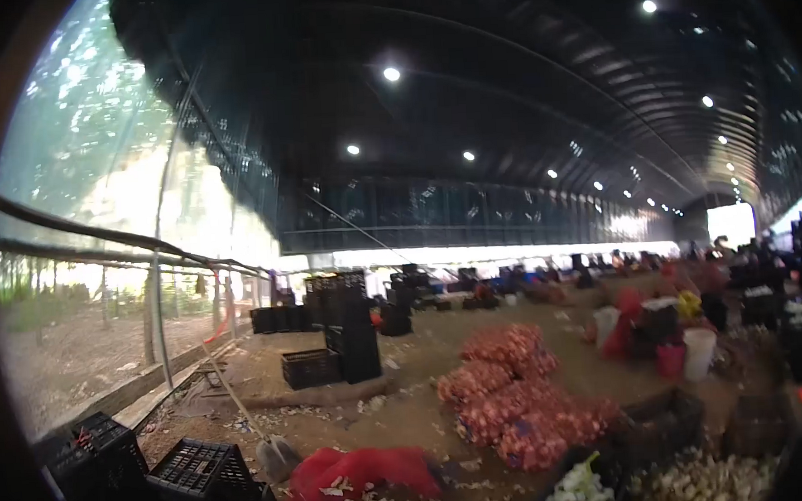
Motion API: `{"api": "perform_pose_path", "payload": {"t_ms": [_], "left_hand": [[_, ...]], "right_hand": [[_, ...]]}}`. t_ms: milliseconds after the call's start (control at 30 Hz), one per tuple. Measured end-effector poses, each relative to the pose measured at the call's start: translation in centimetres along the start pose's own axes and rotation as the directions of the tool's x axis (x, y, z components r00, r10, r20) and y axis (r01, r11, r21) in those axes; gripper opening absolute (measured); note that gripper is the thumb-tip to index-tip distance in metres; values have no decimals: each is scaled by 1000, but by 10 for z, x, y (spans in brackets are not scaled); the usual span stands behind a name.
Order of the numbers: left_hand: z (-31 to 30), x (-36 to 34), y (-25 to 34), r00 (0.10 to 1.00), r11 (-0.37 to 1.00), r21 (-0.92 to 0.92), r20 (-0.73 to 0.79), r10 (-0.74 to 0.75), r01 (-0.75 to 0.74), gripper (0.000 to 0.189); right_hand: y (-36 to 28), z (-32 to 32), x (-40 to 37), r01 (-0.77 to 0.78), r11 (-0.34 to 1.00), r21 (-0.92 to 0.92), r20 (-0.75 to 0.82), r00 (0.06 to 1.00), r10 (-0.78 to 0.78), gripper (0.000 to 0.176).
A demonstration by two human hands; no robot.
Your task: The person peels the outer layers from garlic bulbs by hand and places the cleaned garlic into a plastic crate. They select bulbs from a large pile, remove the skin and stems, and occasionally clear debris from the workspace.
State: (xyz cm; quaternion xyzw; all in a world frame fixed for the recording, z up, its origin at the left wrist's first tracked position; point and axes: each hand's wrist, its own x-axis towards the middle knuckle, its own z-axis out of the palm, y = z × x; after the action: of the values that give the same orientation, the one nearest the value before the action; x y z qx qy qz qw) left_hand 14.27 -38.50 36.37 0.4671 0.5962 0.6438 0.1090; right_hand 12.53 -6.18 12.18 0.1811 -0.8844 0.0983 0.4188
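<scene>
Neither my left hand nor my right hand shows in the head view, so what they hold or touch is hidden. At the bottom, a dark crate contains whitish bulbs [579,491] with a green sprig among them. To its right spreads a heap of pale bulbs or husks [708,481], too blurred to name surely. A red mesh sack [363,475] lies slumped on the ground at the lower middle, with pale scraps on and beside it. Stuffed red mesh sacks [527,403] are piled just beyond.
Black plastic crates [204,474] stand at lower left, and more stacked crates [346,335] farther back. A long-handled shovel [276,457] leans near them. White bucket [699,353] and pink bucket [671,361] sit at right. A rail [101,232] runs along the left side.
</scene>
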Motion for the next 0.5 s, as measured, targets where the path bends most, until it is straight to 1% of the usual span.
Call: {"api": "perform_pose_path", "payload": {"t_ms": [67,133,167,200,233,267,300,333,400,433,467,500], "left_hand": [[18,47,-113,998,997,59,38,45,-47,28],[72,68,-233,991,999,25,131,39,-42,29],[107,63,-281,981,999,-17,190,32,-29,29],[113,71,-291,969,997,-73,246,37,-19,29],[118,69,-311,976,998,-50,214,-29,40,46],[123,74,-314,962,943,-230,188,-199,240,63],[129,71,-317,946,860,-407,227,-232,308,69],[132,74,-321,936,755,-554,246,-253,350,76],[141,76,-319,944,785,-539,277,-177,306,85],[146,74,-320,929,736,-578,310,-202,353,84],[151,74,-324,929,806,-488,316,-195,335,84],[158,72,-327,925,851,-419,333,-181,317,84]], "right_hand": [[30,8,-17,-28,995,92,42,999,24,37],[49,2,-85,-170,973,154,133,980,151,31],[52,-11,-134,-270,948,168,185,953,239,29],[47,-32,-180,-371,913,168,235,915,328,27],[43,-48,-197,-658,585,474,315,748,585,24],[41,-63,-181,-717,111,688,416,516,749,22],[30,-88,-157,-780,-3,626,540,430,724,36],[20,-91,-141,-687,-84,722,463,390,796,35],[12,-89,-130,-539,-132,832,374,369,851,30],[15,-87,-121,-502,-223,835,438,363,822,27],[18,-85,-115,-461,-310,832,498,369,785,25],[21,-82,-120,-308,-536,786,617,335,712,24]]}}
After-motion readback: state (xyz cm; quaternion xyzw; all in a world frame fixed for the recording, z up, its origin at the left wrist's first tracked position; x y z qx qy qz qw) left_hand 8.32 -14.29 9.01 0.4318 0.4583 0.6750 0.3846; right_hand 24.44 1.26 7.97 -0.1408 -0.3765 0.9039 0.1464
